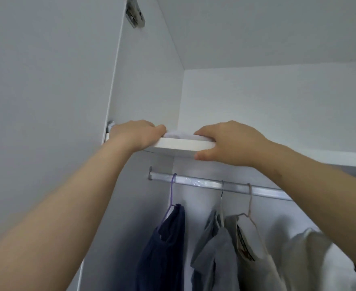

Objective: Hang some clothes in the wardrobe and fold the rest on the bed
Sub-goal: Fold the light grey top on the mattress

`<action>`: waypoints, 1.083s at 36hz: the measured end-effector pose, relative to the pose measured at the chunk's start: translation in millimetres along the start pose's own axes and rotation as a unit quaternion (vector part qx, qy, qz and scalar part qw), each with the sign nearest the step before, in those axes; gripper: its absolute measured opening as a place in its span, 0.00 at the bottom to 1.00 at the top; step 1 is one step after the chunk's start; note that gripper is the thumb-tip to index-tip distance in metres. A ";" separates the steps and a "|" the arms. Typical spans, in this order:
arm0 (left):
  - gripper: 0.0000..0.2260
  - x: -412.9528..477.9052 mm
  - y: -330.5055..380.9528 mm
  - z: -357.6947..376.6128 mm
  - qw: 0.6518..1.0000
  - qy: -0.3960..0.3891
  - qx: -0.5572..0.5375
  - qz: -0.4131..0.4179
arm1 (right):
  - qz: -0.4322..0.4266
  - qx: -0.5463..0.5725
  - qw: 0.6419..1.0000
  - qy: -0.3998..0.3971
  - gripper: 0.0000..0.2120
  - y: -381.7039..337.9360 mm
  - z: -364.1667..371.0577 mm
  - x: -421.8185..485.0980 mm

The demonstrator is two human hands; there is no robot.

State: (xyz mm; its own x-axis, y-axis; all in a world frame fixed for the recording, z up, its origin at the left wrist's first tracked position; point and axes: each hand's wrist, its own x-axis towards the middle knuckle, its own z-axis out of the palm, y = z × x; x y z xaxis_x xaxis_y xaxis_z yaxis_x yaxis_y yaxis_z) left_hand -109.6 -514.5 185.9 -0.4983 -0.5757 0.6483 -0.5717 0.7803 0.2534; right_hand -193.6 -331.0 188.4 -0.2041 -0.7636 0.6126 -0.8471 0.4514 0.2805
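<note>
Both hands reach up to the wardrobe's top shelf (183, 145), one on each side of a folded white cloth (176, 135) lying at its front edge. The left hand (137, 133) rests over the edge beside the side wall, its fingertips hidden, so I cannot tell its grip. The right hand (229, 143) lays relaxed fingers on the cloth, thumb under the edge. There is open room above the shelf. Below, the rail (204, 181) carries a navy garment (164, 248), a grey garment (214, 255) and paler ones cut off by the right arm.
</note>
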 end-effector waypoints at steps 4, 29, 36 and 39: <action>0.19 -1.9 -3.0 2.3 0.999 0.018 0.020 0.018 | 0.025 -0.025 0.999 0.030 0.20 -6.2 6.0 -6.4; 0.10 -294.8 216.5 76.5 0.627 -0.266 -0.712 0.170 | 0.470 0.261 0.789 0.296 0.09 -5.9 -3.8 -355.3; 0.08 -442.5 306.6 77.8 0.516 -0.465 -0.694 0.189 | 0.638 0.206 0.664 0.331 0.08 -25.9 -43.7 -518.0; 0.09 -509.2 338.8 74.6 0.484 -0.533 -0.662 0.210 | 0.691 0.174 0.601 0.363 0.07 -37.7 -59.1 -583.9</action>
State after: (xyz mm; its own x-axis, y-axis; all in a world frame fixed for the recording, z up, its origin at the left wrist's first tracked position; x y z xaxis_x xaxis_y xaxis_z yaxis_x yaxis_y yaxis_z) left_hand -98.2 24.8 -111.9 -0.8457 0.4533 0.2815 0.2913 -0.0498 0.9553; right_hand -13.5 125.1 -136.3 -0.6695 0.6882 0.2794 -0.1918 0.2032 -0.9602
